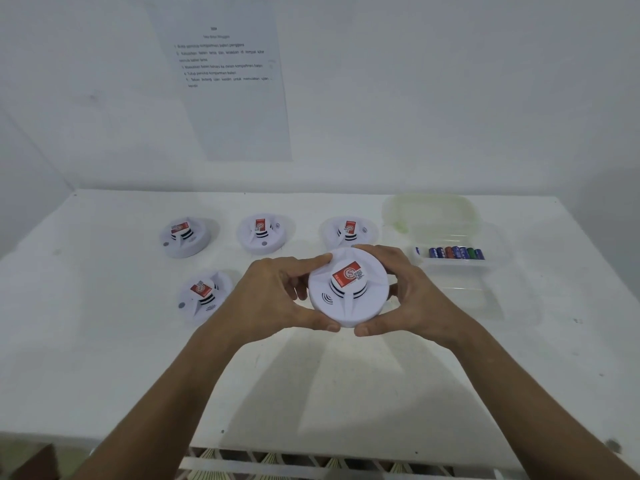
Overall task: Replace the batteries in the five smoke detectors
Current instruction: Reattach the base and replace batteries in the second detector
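A round white smoke detector (348, 299) with a red sticker on its raised centre is held above the table between both hands. My left hand (273, 299) grips its left rim and my right hand (412, 292) grips its right rim, thumbs at the near edge. Several more white detectors lie on the table: three in a back row (185, 237), (264, 233), (348, 232) and one nearer on the left (204, 294). A row of several batteries (455, 252) lies in a clear plastic container (460, 268) at the right.
The white table (311, 382) meets a white wall carrying a printed instruction sheet (225, 74). A clear lid (433, 213) rests behind the battery container. The table's near edge sits above a slatted shelf (311, 462).
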Available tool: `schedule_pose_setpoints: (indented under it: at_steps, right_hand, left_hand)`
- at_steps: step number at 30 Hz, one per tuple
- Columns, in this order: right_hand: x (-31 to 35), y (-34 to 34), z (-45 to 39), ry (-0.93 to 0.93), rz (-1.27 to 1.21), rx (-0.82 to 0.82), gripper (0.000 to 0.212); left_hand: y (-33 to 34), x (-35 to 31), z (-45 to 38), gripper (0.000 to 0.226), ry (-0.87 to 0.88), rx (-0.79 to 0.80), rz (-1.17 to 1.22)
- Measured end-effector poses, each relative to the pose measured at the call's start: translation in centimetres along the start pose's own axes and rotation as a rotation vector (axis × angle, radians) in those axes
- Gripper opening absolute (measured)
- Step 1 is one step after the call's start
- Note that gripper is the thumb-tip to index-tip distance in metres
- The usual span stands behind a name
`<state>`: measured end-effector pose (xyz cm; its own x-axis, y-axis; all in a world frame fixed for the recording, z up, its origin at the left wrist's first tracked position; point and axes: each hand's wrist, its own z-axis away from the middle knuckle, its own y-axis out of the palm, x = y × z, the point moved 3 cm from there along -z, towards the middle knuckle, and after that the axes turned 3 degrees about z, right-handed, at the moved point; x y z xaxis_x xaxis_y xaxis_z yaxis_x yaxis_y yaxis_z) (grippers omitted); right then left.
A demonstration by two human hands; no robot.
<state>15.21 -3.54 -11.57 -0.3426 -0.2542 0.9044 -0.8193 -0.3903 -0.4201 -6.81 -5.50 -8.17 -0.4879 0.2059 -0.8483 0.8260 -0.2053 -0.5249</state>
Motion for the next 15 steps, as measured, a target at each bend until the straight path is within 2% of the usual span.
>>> schedule_pose_setpoints:
  at_steps: [15]
  right_hand:
    - [1.6,4.3,-1.3,0.01,-0.009,-0.032,0.1]
  left_hand:
    - [-3.7,2.6,1.1,0.083,0.031,0.03,0.024]
